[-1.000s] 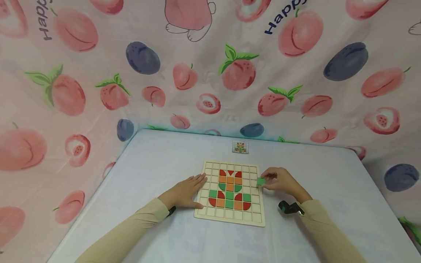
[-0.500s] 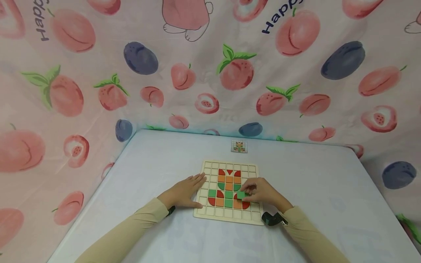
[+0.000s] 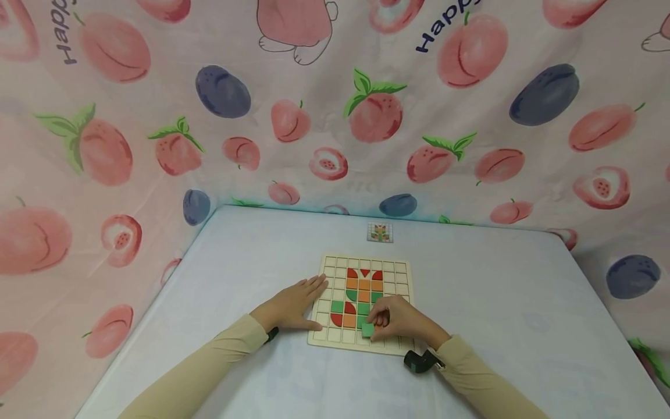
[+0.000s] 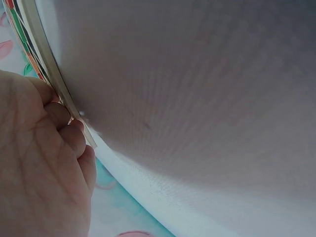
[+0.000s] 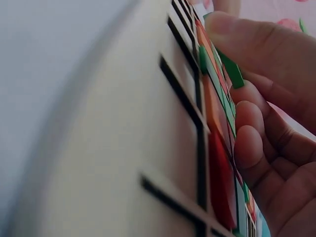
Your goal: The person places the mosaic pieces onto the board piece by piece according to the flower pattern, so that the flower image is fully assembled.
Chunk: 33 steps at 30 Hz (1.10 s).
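Observation:
A square wooden grid board (image 3: 330,337) lies on the table with red, orange and green tiles set in its middle cells. My right hand (image 3: 400,320) pinches a green square tile (image 3: 368,330) between thumb and fingers, low over the board's near middle rows. In the right wrist view that green tile (image 5: 231,70) stands tilted between the thumb and fingers, close over the tiles. The hand hides part of the pattern's right side. My left hand (image 3: 290,305) rests with straight fingers on the board's left edge; in the left wrist view its fingertips meet the board's rim (image 4: 64,94).
Behind the board lies a small card (image 3: 380,232) printed with a similar tile pattern. A white cloth covers the table (image 3: 497,279), and a fruit-print curtain (image 3: 324,116) rises at its back and left. A black wrist device (image 3: 420,361) sits under my right wrist.
My right hand has carried the green square tile leftward and nearer, from the board's right edge to its near middle. The left hand has stayed in place.

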Each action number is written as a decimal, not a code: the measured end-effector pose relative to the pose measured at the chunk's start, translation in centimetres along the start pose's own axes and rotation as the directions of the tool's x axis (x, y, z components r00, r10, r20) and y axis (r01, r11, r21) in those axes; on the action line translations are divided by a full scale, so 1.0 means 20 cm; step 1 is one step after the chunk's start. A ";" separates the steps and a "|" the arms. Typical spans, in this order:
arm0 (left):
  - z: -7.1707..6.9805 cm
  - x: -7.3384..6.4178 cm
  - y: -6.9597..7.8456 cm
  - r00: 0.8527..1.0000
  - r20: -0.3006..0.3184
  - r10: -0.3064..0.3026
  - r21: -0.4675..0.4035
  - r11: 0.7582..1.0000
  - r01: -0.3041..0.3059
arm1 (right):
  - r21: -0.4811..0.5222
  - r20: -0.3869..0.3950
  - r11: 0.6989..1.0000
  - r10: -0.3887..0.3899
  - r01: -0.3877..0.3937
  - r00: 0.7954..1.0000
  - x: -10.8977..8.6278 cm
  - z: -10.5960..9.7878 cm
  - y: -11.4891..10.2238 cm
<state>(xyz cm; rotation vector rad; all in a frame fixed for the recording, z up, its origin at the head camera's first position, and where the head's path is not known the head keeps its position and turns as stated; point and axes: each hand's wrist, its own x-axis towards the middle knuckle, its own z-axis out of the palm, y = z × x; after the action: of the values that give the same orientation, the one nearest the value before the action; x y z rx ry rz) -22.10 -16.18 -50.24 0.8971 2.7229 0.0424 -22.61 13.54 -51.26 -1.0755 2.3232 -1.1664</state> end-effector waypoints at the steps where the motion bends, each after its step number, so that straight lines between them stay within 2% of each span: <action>1: 0.00 0.00 0.00 1.000 0.000 0.000 -0.001 1.000 0.000 | -0.004 0.009 1.000 0.002 -0.002 1.000 0.00 0.01 -0.01; 13: 0.00 0.00 -0.01 1.000 -0.001 0.006 0.014 1.000 -0.005 | -0.074 0.058 0.997 0.020 -0.016 0.998 0.02 0.04 -0.09; 22: 0.00 0.00 0.00 1.000 0.002 -0.001 -0.008 1.000 0.001 | -0.084 0.067 0.996 0.034 -0.028 0.997 0.02 0.04 -0.07; 33: 0.00 0.00 0.00 1.000 0.001 -0.005 0.003 1.000 0.005 | -0.092 0.077 0.996 -0.012 0.019 0.997 0.03 0.04 -0.07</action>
<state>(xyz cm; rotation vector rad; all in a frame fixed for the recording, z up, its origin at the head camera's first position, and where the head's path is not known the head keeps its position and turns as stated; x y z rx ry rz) -22.13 -16.21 -50.34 0.8914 2.7246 0.0363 -21.89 12.25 -50.68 -1.1511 2.3338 -1.0133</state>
